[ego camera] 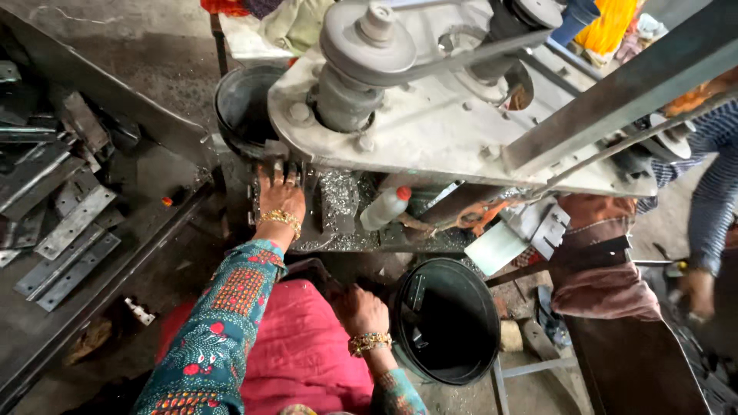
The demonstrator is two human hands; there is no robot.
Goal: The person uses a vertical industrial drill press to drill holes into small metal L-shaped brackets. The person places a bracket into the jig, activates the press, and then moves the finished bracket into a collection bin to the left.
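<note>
Head view shows the left hand [280, 196] reaching far under the grey drill machine [430, 107], fingers spread flat on a small metal piece [270, 165] that looks hard, heavy and sharp-edged, while the right hand [361, 311] rests curled beside the black bucket [446, 319].

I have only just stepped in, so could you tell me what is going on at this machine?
A person sits at a belt-driven machine. The left hand reaches forward under its head onto the work table strewn with metal shavings; what it grips is hidden. The right hand rests closed near the lap, beside a black bucket holding a few small parts. A plastic bottle with a red cap lies on the table. Flat metal strips sit at left.
</note>
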